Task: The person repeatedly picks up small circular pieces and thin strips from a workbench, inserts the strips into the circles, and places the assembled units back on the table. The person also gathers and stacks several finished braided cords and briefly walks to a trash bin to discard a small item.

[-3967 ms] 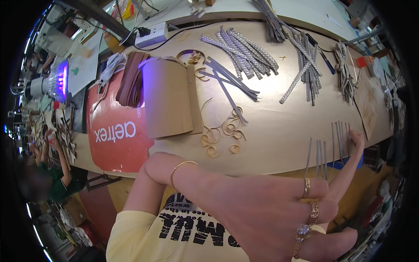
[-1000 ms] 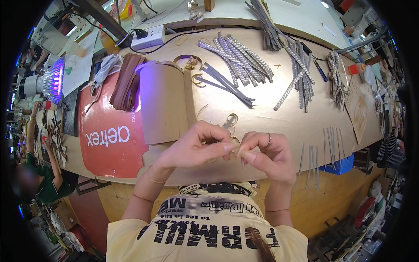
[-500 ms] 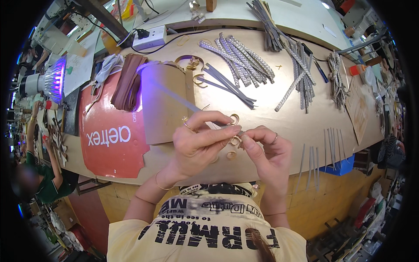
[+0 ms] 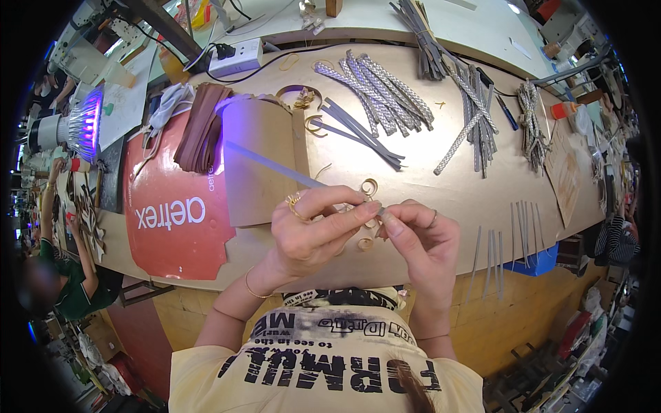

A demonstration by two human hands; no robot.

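Note:
A thin grey strip [image 4: 272, 165] slants from above the tan board at the left down into my fingers. My left hand [image 4: 313, 230] pinches it between thumb and fingers near its lower end. Close beside, my right hand [image 4: 423, 237] has thumb and forefinger pressed together at the strip's tip; the exact contact is partly hidden by the fingers. Just beyond and below the fingertips lie small curled tan peelings [image 4: 370, 186] on the table. A pile of loose grey strips [image 4: 358, 134] rests farther off, past my hands.
Braided grey-white straps [image 4: 379, 93] lie at the far middle, with more strip bundles [image 4: 482, 124] to their right. Brown strips [image 4: 200, 131] and a curved tan board [image 4: 265, 162] sit on a red sheet [image 4: 165, 227]. Several thin strips [image 4: 490, 261] overhang the near right edge. A lit lamp [image 4: 86, 124] stands left.
The strip's far end has swung lower and to the left over the tan board. Both hands stay almost in place, with small finger shifts.

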